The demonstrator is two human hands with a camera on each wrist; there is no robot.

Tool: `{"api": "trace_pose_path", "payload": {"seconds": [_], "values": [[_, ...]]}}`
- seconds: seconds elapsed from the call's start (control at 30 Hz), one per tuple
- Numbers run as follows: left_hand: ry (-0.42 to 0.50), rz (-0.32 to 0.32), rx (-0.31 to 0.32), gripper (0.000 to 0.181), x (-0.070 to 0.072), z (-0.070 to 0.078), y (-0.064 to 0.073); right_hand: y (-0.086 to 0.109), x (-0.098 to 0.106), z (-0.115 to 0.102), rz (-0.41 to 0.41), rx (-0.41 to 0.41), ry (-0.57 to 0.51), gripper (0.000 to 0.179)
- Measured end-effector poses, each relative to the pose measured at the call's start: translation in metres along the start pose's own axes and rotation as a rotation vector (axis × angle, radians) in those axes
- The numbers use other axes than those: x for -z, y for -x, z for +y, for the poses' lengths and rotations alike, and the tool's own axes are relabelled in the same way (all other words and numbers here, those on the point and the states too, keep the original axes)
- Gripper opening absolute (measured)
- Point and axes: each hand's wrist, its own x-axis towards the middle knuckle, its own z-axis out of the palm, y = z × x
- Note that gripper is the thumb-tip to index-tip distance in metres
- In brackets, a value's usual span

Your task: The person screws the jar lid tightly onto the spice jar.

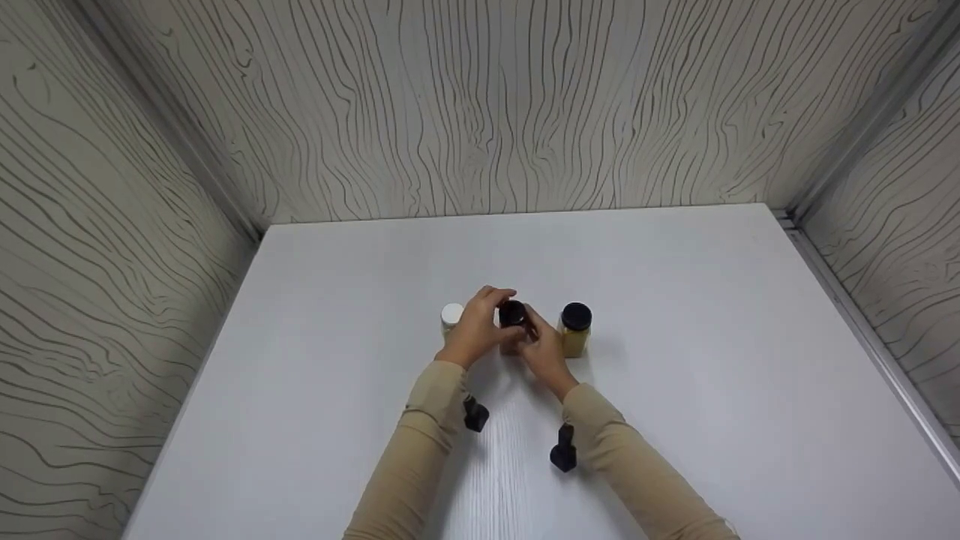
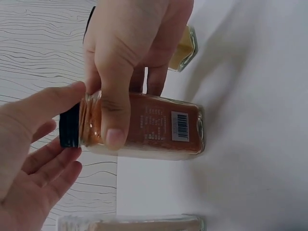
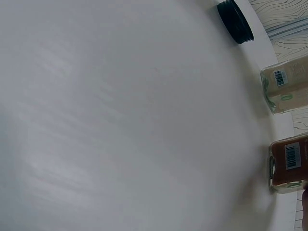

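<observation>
A glass jar of reddish-brown powder (image 2: 166, 115) with a black lid (image 2: 70, 124) stands between both hands. My left hand (image 1: 476, 328) has its thumb on one side of the lid and its fingers on the other. Around the jar's body, just below the neck, my right hand (image 1: 547, 354) grips with thumb and fingers. In the right wrist view only the jar's lower part and a fingertip show at the right edge. Left of it stands a beige-powder jar (image 3: 287, 86), its white top (image 1: 452, 313) beside my left hand.
A jar of yellow powder with a black lid (image 1: 576, 316) stands just right of my right hand. A separate black cap (image 3: 235, 21) lies on the white table (image 1: 337, 322). Wood-grain panels (image 1: 480, 112) border the table at the back and sides.
</observation>
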Motion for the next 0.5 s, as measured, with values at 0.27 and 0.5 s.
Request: {"api": "trace_pose_path", "payload": {"seconds": [0.27,0.5], "values": [[0.001,-0.014,-0.021,0.051,0.001,0.0018,-0.0012,-0.0005,0.0,-0.0003,0.012,0.028,0.012,0.061],[0.0,0.007,0.035,0.053,-0.0003,0.0011,-0.0005,0.0,-0.0005,0.0017,0.014,0.021,0.003,0.062]]}}
